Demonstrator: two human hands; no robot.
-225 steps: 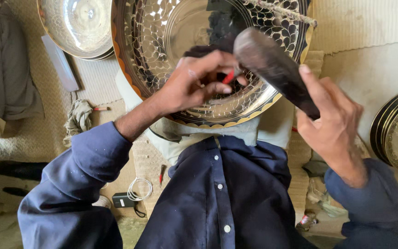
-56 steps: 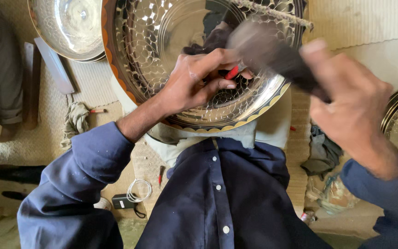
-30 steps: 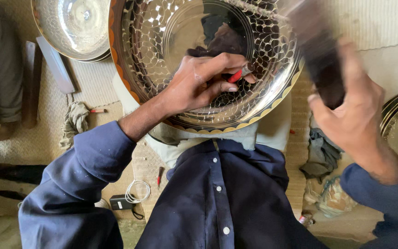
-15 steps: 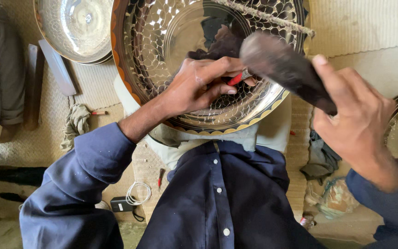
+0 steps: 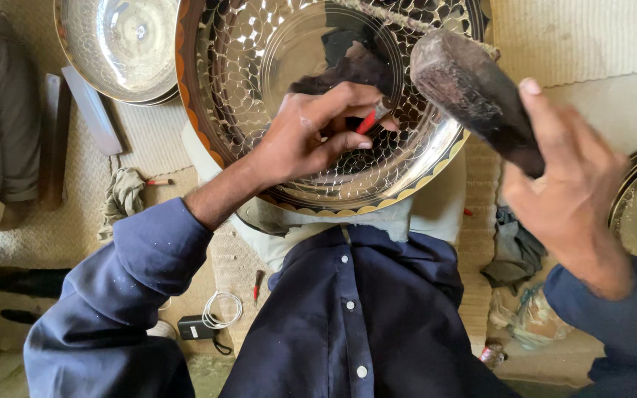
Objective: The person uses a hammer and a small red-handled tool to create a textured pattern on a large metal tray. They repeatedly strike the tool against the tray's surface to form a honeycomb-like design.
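left hand: our grip pinches red-handled chisel on engraved brass tray | right hand: grip clamped on wooden mallet

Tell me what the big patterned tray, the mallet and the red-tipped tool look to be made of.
Tray: polished metal, probably brass or plated; mirror shine, scale-like chased pattern, golden rim.
Mallet in the right hand: looks like dark worn wood; dull, rough, frayed face.
Red-tipped tool in the left hand: seemingly a metal punch; mostly hidden.

Bright daylight, glare on metal tray, slight edge distortion
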